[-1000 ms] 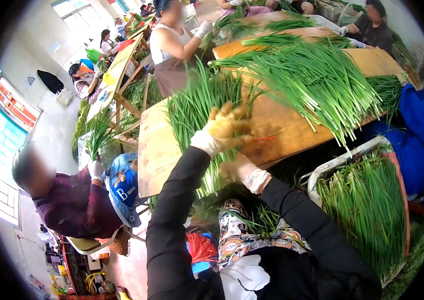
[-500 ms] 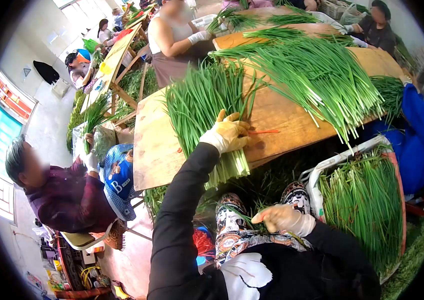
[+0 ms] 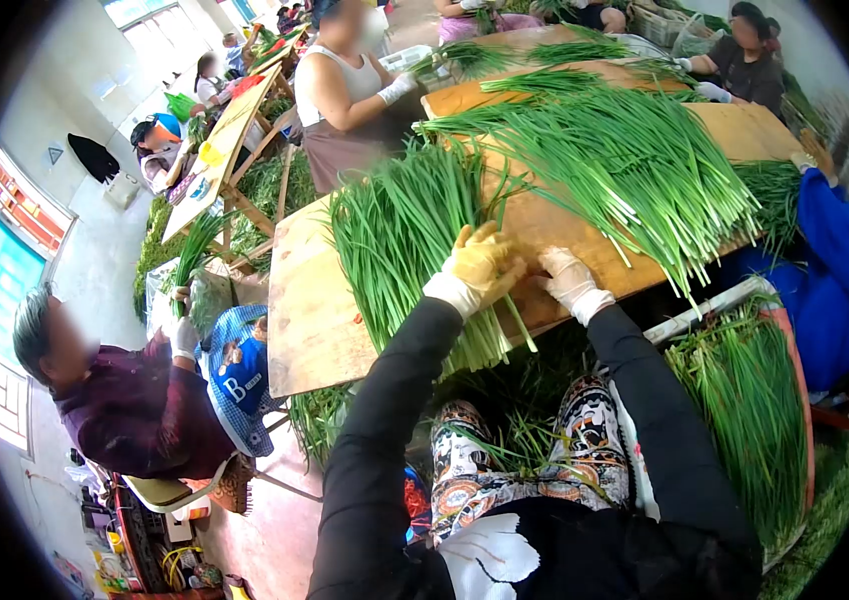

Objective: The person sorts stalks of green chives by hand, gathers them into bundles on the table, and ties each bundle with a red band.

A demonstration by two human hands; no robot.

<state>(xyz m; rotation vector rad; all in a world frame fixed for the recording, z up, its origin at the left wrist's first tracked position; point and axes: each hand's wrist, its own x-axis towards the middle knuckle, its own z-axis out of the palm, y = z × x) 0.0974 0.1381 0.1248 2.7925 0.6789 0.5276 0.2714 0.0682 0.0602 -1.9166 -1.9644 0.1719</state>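
Note:
On the wooden table [image 3: 310, 340], a bundle of long green garlic chives [image 3: 400, 225] lies with its pale stem ends toward me. My left hand [image 3: 485, 265], in a yellowed white glove, rests over the stems at the bundle's right side; its fingers are blurred. My right hand [image 3: 570, 280], also gloved, is at the table's front edge, just right of my left hand. Its thumb and fingers are drawn together, and whatever is between them is hidden. The red strip seen there earlier is not visible now.
A larger pile of chives [image 3: 635, 175] covers the table to the right. Beside my right leg stands a crate [image 3: 785, 340] full of chives. A seated person [image 3: 135, 400] works at left; another person [image 3: 350, 90] stands across the table. Loose greens lie on my lap.
My right hand has risen from my lap to the table edge beside my left hand. My left hand has shifted slightly right along the stems. The red strip has gone from sight.

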